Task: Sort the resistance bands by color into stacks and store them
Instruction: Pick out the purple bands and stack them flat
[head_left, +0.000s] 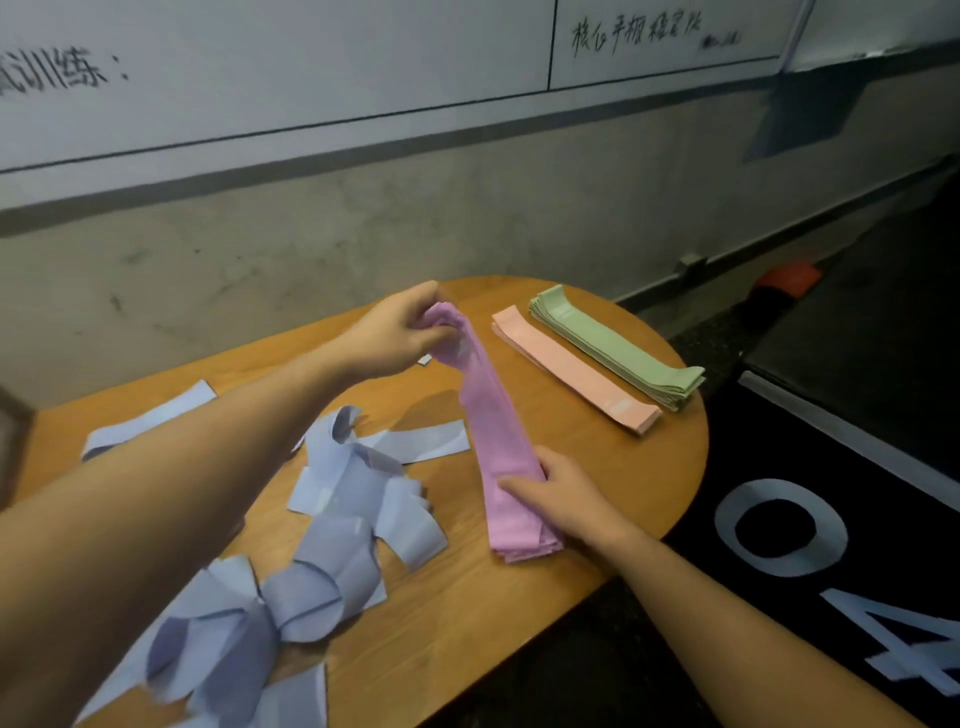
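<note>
Wooden table (597, 467): purple bands (498, 436) are gripped by left hand (400, 332), pressed flat-fingered by right hand (566, 499); blue bands (311, 551) are cut off below.

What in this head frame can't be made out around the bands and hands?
- Blue bands: count unreadable; the left forearm and bottom edge cut the pile off.
- Pink stack: far end bunched inside the left hand.
- Small white tag on the table: too small.
- Orange object: blurred.
</note>
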